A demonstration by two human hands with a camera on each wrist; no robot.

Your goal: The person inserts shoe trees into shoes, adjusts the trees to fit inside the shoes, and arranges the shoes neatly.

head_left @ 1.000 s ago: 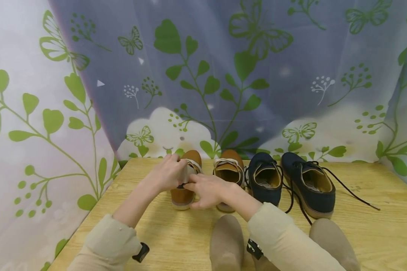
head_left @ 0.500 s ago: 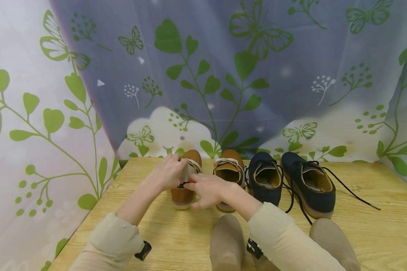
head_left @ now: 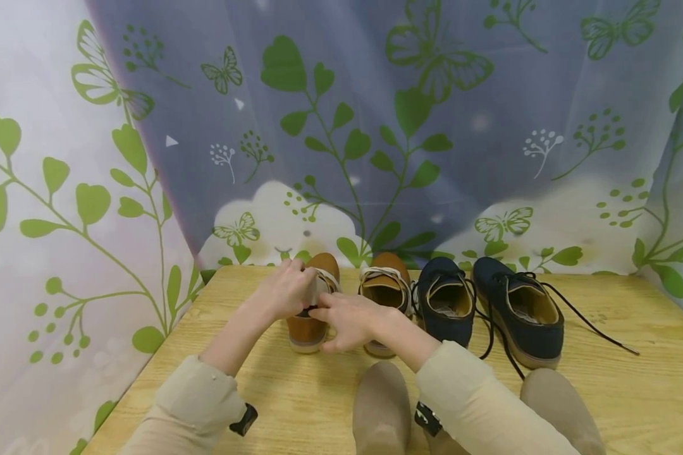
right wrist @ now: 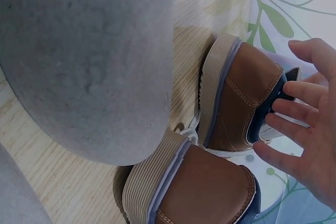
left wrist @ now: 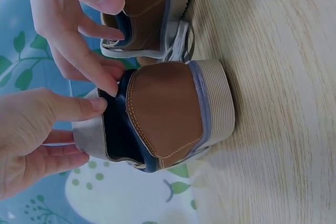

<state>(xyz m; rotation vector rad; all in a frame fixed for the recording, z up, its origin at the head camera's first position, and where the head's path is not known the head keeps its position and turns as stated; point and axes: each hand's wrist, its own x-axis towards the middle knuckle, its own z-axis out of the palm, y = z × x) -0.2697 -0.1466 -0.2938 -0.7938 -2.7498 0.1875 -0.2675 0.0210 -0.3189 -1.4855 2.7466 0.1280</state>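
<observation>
The left-hand brown shoe (head_left: 307, 332) stood sole-down near the far edge of the wooden board (head_left: 279, 404), left of the other shoes; its toe pointed away from the person towards the backdrop (head_left: 341, 57), its heel faced the person, and its long axis ran front to back, the toe veering slightly right. The left hand (head_left: 287, 289) pinched the shoe's pale tongue (left wrist: 88, 136) between thumb and fingers, drawing it upright above the dark-lined mouth; the right hand (head_left: 351, 321) had its fingers extended and spread, their tips at the collar, though how firmly they touched could not be told; the two hands were just beside each other.

Close on the right stood the second brown shoe (head_left: 388, 294), pointing the same way, with pale laces across its front; next came the nearer navy shoe (head_left: 454, 325), then the outer navy shoe (head_left: 537, 332), its toe veering left, a dark lace (head_left: 589, 323) trailing right over the board; faint print showed on the navy pair's insoles, too small to read.

Nearest the person, two taupe shoe toes (head_left: 381, 404) rested on the board; rolled beige sleeves (head_left: 478, 392) covered the forearms; green leaves and butterflies patterned the backdrop.
</observation>
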